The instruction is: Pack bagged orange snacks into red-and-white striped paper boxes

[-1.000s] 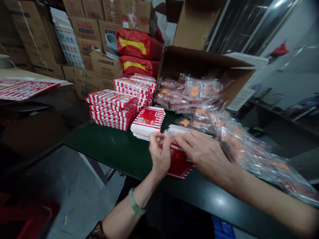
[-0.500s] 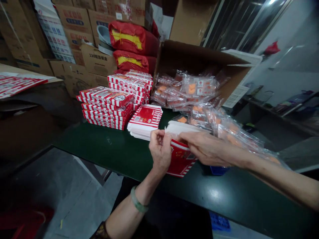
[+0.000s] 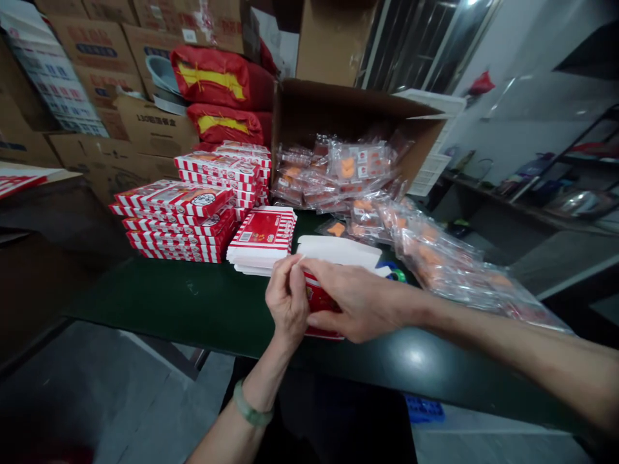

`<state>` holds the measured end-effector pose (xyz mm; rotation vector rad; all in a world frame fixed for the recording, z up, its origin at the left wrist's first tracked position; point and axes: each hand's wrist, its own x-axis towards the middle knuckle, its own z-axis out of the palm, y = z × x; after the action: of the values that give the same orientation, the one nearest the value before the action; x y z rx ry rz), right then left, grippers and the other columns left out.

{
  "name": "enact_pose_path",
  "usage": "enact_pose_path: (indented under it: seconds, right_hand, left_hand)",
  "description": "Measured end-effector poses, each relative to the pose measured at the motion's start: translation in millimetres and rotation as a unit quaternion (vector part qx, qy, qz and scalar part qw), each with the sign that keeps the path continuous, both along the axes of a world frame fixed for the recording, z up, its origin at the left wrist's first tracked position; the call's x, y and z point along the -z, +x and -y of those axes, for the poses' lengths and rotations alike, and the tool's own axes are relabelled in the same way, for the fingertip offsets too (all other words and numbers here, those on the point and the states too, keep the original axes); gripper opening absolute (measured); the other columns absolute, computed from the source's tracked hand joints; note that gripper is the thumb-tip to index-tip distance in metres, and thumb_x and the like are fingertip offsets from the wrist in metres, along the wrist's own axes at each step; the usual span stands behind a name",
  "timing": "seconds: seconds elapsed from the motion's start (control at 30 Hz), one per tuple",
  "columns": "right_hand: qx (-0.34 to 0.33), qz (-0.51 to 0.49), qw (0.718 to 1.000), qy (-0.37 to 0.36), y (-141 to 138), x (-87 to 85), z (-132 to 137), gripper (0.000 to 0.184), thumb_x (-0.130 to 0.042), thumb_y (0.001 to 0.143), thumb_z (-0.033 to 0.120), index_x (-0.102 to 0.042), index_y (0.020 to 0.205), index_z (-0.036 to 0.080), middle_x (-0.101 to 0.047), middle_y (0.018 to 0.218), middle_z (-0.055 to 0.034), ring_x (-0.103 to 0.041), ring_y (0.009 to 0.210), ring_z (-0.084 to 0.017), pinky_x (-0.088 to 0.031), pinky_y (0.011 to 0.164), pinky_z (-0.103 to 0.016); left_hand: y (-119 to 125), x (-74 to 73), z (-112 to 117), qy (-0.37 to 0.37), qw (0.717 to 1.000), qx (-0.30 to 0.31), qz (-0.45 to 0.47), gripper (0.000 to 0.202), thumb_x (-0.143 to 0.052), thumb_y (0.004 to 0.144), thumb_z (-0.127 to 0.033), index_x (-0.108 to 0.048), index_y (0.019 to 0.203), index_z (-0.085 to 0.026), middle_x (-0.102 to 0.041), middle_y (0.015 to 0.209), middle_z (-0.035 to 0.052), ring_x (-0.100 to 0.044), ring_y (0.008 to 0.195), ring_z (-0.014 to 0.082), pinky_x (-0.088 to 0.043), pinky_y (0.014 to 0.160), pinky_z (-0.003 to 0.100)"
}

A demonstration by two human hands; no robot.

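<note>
A red and white cardboard box with its white flap raised at the back stands at the front of the dark green table. My left hand pinches its left upper edge, thumb and fingers closed. Across the front of the box lies my right hand, fingertips meeting the left hand at the same corner and thumb on the red face. It covers most of that face. Just behind and left is a stack of flat unfolded boxes. Clear packets with orange pieces lie to the right.
Stacked closed striped boxes stand at the left of the green table. A large open carton behind holds more packets. Red bundles and brown cartons are piled at the back left. A blue and green roll sits behind my right wrist.
My right hand has moved left from the box's right upper edge to its left corner, beside my left hand. The camera view has turned right.
</note>
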<state>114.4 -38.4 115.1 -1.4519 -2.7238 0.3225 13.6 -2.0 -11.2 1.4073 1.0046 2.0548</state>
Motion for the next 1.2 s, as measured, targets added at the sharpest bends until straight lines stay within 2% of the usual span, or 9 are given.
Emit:
enact_pose_path:
  seconds: [0.27, 0.4, 0.57, 0.63, 0.7, 0.77, 0.83, 0.97, 1.2]
  right_hand:
    - [0.076, -0.035, 0.944, 0.319, 29, 30.3, 14, 0.032, -0.041, 0.091, 0.036, -0.057, 0.104, 0.012, -0.063, 0.091, -0.0146, -0.056, 0.087, -0.024, -0.043, 0.077, -0.038]
    - [0.089, 0.1, 0.953, 0.273, 28, 25.1, 15, 0.036, -0.045, 0.089, 0.042, -0.061, 0.088, 0.01, -0.065, 0.075, -0.0159, -0.057, 0.08, -0.028, -0.04, 0.079, -0.044]
    - [-0.022, -0.08, 0.954, 0.288, 32, 40.0, 24, 0.036, -0.053, 0.086, 0.032, -0.05, 0.117, 0.013, -0.062, 0.109, -0.0141, -0.059, 0.097, -0.024, -0.046, 0.082, -0.041]
    - [-0.007, -0.247, 0.886, 0.393, 42, 56.2, 31, 0.037, -0.056, 0.083, 0.023, -0.047, 0.119, 0.019, -0.055, 0.12, -0.0121, -0.055, 0.107, -0.022, -0.046, 0.088, -0.04]
    - [0.12, -0.449, 0.767, 0.442, 50, 76.6, 36, 0.03, -0.054, 0.084, 0.018, -0.049, 0.113, 0.021, -0.055, 0.117, -0.0099, -0.056, 0.107, -0.02, -0.045, 0.091, -0.04]
    - [0.248, -0.605, 0.665, 0.361, 50, 96.6, 36, 0.02, -0.051, 0.087, 0.021, -0.052, 0.107, 0.02, -0.057, 0.109, -0.0085, -0.06, 0.098, -0.018, -0.047, 0.087, -0.039]
    - [0.268, -0.687, 0.624, 0.261, 40, 111.6, 32, 0.015, -0.05, 0.088, 0.025, -0.052, 0.102, 0.019, -0.058, 0.107, -0.0086, -0.061, 0.094, -0.016, -0.05, 0.083, -0.037]
    - [0.197, -0.678, 0.611, 0.358, 15, 122.5, 16, 0.016, -0.055, 0.085, 0.02, -0.05, 0.1, 0.02, -0.054, 0.108, -0.0078, -0.058, 0.1, -0.016, -0.049, 0.086, -0.036]
    - [0.177, -0.459, 0.711, 0.503, 29, 116.8, 10, 0.008, -0.053, 0.083, 0.012, -0.058, 0.082, 0.018, -0.053, 0.094, -0.0059, -0.056, 0.09, -0.016, -0.048, 0.076, -0.032]
  left_hand:
    - [3, -13.7, -11, -0.022, 0.999, 0.028, -0.012, 0.021, -0.046, 0.089, -0.035, -0.058, 0.082, -0.018, -0.058, 0.076, -0.001, -0.053, 0.072, 0.0113, -0.042, 0.074, 0.022]
    - [2, -24.6, -9, -0.054, 0.997, 0.055, 0.0, 0.015, -0.048, 0.085, -0.028, -0.055, 0.076, -0.018, -0.052, 0.069, -0.003, -0.048, 0.066, 0.0104, -0.04, 0.067, 0.02]
    - [-3, -37.3, 0, -0.127, 0.979, 0.137, 0.077, 0.011, -0.05, 0.07, -0.013, -0.047, 0.078, -0.02, -0.043, 0.066, -0.0062, -0.039, 0.055, 0.0071, -0.035, 0.054, 0.017]
    - [-1, -41.0, 2, -0.131, 0.973, 0.147, 0.116, 0.021, -0.05, 0.064, -0.011, -0.046, 0.082, -0.021, -0.045, 0.066, -0.007, -0.037, 0.051, 0.0057, -0.03, 0.047, 0.015]
    - [2, -43.7, 3, -0.122, 0.973, 0.14, 0.134, 0.023, -0.049, 0.061, -0.01, -0.046, 0.081, -0.02, -0.048, 0.065, -0.0066, -0.037, 0.049, 0.0047, -0.027, 0.045, 0.014]
    - [5, -45.5, 2, -0.116, 0.973, 0.126, 0.154, 0.025, -0.048, 0.059, -0.01, -0.048, 0.082, -0.019, -0.052, 0.065, -0.0057, -0.042, 0.05, 0.0047, -0.03, 0.047, 0.014]
    - [7, -46.3, 2, -0.117, 0.97, 0.125, 0.173, 0.029, -0.05, 0.059, -0.011, -0.051, 0.086, -0.018, -0.055, 0.067, -0.0045, -0.047, 0.054, 0.0052, -0.035, 0.051, 0.014]
    - [8, -42.7, 2, -0.113, 0.966, 0.123, 0.196, 0.034, -0.055, 0.06, -0.011, -0.05, 0.092, -0.019, -0.059, 0.071, -0.0047, -0.05, 0.054, 0.0051, -0.038, 0.053, 0.015]
    - [-5, -17.5, 3, -0.027, 0.994, 0.08, 0.068, 0.013, -0.061, 0.077, -0.027, -0.066, 0.081, -0.015, -0.064, 0.074, 0.0007, -0.059, 0.07, 0.012, -0.047, 0.068, 0.023]
